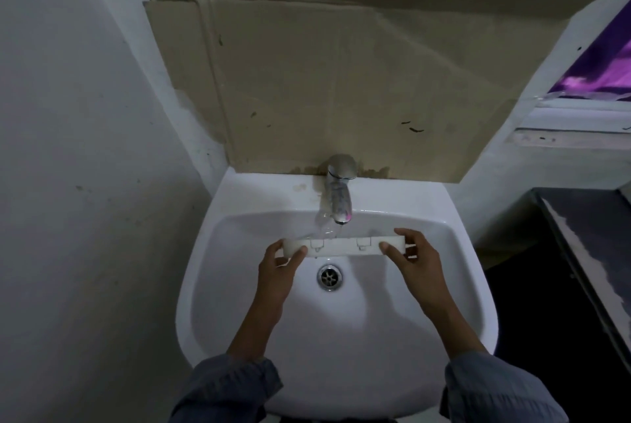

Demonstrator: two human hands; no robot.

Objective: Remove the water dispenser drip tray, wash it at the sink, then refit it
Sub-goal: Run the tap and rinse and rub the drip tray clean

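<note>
My sleeves (225, 385) frame the sink (461, 303) while my left hand (278, 267) and right hand (415, 260) pinch the tray (341, 245) ends under the running tap (338, 197), mid-rinse; next I'd turn it over.

Both forearms bare from wrist to just below the elbow, no watch, rings or gloves visible on the left hand (278, 260) or right hand (411, 257). Left sleeve (225, 388) and right sleeve (495, 388) are the same grey-blue cloth, pushed up and bunched into soft folds with loose, wrinkled cuffs. Plain fabric, no buttons, print or logos that I can make out in this dim light; nails look short, can't tell more.
</note>
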